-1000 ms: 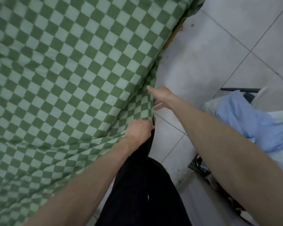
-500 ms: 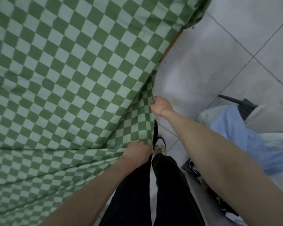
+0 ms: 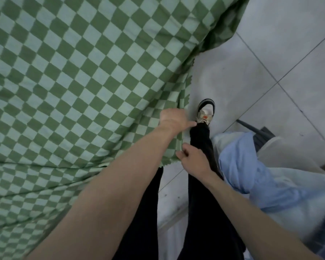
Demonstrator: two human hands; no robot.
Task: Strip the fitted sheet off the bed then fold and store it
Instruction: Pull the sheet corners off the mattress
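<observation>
- Two hands at one hem: both sit on the side edge of the fitted sheet (image 3: 86, 76), which still covers the bed to their left.
- Left hand (image 3: 174, 120): fingers curled round the hem, farther along the edge.
- Right hand (image 3: 192, 159): pinches the hem nearer the body.
- Edge runs away from the body; peeling it likely means pulling up and toward the floor (image 3: 251, 76) side.
</observation>
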